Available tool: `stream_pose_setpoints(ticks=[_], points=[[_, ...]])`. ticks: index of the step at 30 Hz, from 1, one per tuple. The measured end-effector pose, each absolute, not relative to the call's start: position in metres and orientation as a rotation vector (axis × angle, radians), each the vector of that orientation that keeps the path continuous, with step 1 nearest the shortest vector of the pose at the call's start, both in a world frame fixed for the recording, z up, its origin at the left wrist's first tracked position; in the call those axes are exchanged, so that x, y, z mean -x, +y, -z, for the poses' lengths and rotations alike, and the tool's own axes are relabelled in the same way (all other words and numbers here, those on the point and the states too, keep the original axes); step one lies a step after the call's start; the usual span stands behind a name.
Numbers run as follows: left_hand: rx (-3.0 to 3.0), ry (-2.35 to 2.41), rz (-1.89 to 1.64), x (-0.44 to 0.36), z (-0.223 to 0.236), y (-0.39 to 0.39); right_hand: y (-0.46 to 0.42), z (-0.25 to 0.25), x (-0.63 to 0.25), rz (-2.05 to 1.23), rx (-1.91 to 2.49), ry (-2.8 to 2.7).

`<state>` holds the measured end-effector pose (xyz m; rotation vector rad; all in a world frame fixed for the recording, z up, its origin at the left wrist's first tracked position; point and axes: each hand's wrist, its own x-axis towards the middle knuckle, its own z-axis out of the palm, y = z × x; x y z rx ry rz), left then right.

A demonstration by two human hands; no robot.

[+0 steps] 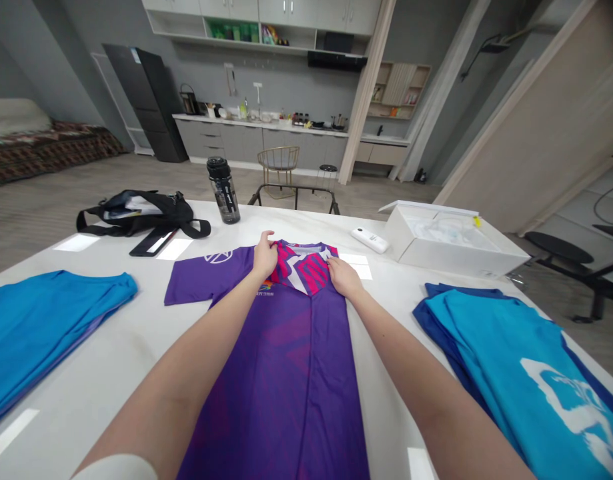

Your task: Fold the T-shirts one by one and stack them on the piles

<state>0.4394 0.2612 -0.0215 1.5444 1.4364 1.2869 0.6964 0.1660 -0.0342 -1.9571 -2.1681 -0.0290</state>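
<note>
Left hand [264, 257]: laid at collar's [310, 272] left side; grasp cannot be told. Purple shirt [276, 360]: spread between forearms, lengthwise from collar towards wearer; both hands similarly near. Right hand [344, 276]: collar-side fabric apparently pinched.

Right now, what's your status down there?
Left hand and right hand at the collar of the purple shirt. One sleeve spread out to the left. Nothing lying on the shirt but hands and forearms.

1 bottle [224, 191] stands near a black bag [153, 212].
</note>
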Motion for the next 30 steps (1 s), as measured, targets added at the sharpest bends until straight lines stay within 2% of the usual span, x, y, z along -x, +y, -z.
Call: stream_pose_setpoints(ticks=[6, 16, 24, 30], points=[[-1.279, 1.379, -0.984, -0.436, 0.024, 0.249, 0.171, 0.039, -0.698, -0.082, 2.045, -2.101], [-1.747, 1.581, -1.038, -0.437, 0.02, 0.23, 0.184, 0.024, -0.679, -0.221, 2.211, -1.947], [-1.981, 1.736, -0.822, -0.432, 0.03, 0.208, 0.176, 0.035, -0.658, -0.123, 2.313, -1.803], [-2.328, 2.062, -0.688, -0.437, 0.027, 0.192, 0.176, 0.034, -0.66, -0.13, 2.315, -1.813]])
